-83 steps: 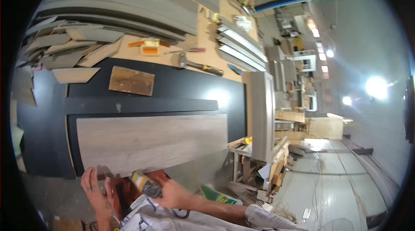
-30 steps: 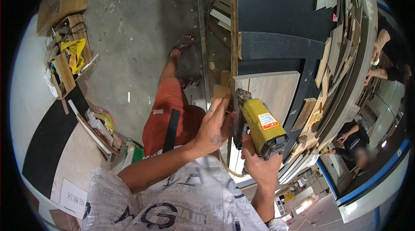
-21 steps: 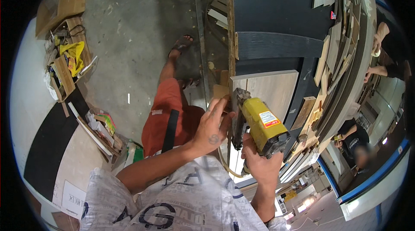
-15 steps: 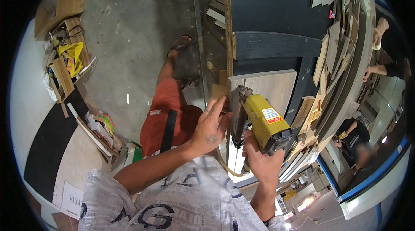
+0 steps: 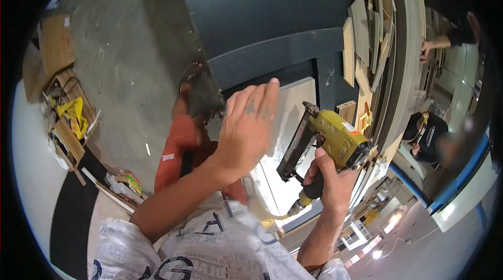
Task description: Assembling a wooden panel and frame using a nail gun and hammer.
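One yellow nail gun [image 5: 339, 134] sits right of the frame's centre, its black handle wrapped by the curled fingers of the right hand [image 5: 335, 181]. The left hand [image 5: 247, 125], near the centre, is flattened with its fingers stretched out (whether it touches the pale board [image 5: 296, 100] behind it, I cannot tell). That board lies mid-frame on a dark panel [image 5: 262, 7]; wood strips [image 5: 360, 31] crowd the upper right.

Nail gun [image 5: 341, 138] yellow and black; panel [image 5: 298, 104] pale grey; counter [image 5: 262, 10] black, with grey-brown boards [image 5: 402, 70] along its right edge; shirt [image 5: 209, 251] white with dark lettering; shorts [image 5: 175, 157] red.
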